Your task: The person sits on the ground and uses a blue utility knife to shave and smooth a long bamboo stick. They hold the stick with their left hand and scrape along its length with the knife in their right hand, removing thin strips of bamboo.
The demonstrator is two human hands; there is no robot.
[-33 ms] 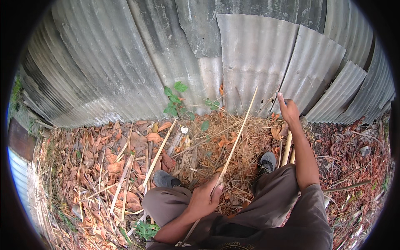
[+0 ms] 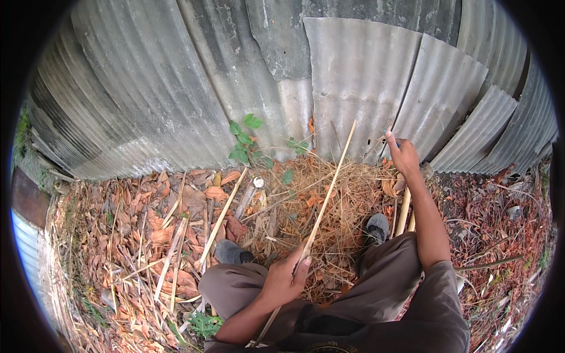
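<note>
A long, pale wooden strip [image 2: 331,191], perhaps split bamboo, slants up toward the metal wall. My left hand [image 2: 286,276] is closed round its lower part, above my left knee. The strip's lower end runs back under my forearm. Further out to the right, my right hand [image 2: 402,156] is raised with the thumb stretched along the top and the fingers curled. A small bit of blue shows at that grip, but the thing itself is mostly hidden. The right hand is apart from the strip.
A corrugated metal wall [image 2: 365,88] stands ahead. Dry leaves [image 2: 170,235] and straw [image 2: 306,182] cover the ground. Several loose strips [image 2: 223,217] lie at the left; thicker poles [image 2: 404,212] lie beside my right shoe [image 2: 378,226]. A green plant [image 2: 242,141] grows against the wall.
Both hands have shifted slightly left, and the top of the wooden strip has swung a little left with them. Both grips look the same.
</note>
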